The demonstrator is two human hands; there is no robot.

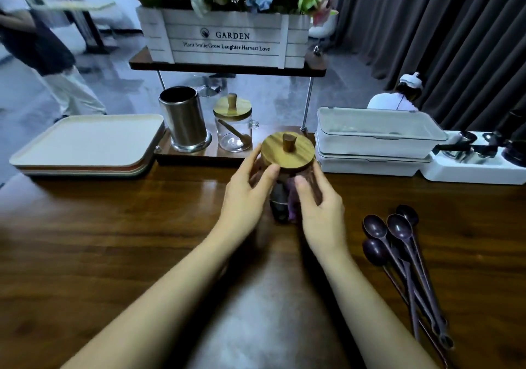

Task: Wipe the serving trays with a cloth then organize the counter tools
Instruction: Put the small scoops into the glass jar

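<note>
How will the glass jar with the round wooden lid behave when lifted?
The clear glass jar looks breakable and probably smooth, so slippery. Its round wooden lid seems only seated on top and might slide off if tipped.

The left hand (247, 195) and the right hand (318, 206) are holding a glass jar (287, 152) with a wooden lid from both sides, near the middle of the table (113, 240), the fingers curling round the glass. The glass is blurred, so I cannot tell whether it is resting on the table. Dark spoons (404, 254) are lying near the right edge. A stack of trays (88, 141) is sitting at the far left corner. A steel cup (185, 118) and a second jar (233, 132) are standing at the far edge.
</note>
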